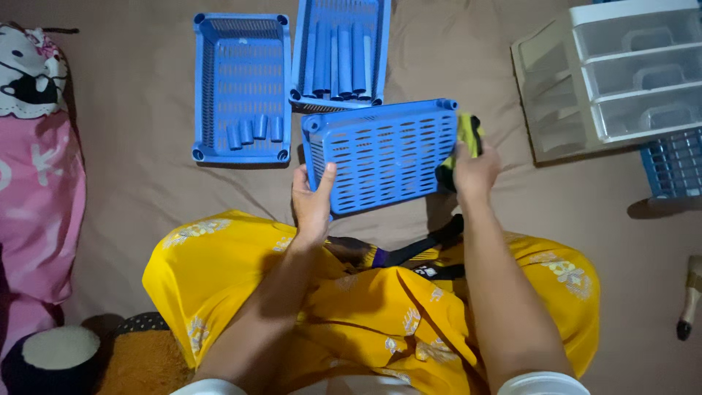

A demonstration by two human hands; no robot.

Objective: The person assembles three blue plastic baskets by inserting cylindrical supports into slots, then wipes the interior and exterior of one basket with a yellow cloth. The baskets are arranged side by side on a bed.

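My left hand (312, 201) grips the lower left corner of a blue slotted plastic tray (384, 153), which is turned bottom side up and tilted above my lap. My right hand (474, 172) is at the tray's right edge, closed around a yellow-green and black object (468, 135) pressed against that edge. Two more blue trays lie on the brown sheet beyond: one (241, 88) holds a few short blue tubes (254, 130), the other (340, 51) holds several long blue tubes.
A white plastic drawer unit (629, 73) lies at the upper right, with another blue basket (674, 164) below it. A pink cushion (36, 190) lines the left edge. Yellow patterned fabric (365, 307) covers my lap. A dark-tipped object (689, 296) is at the far right.
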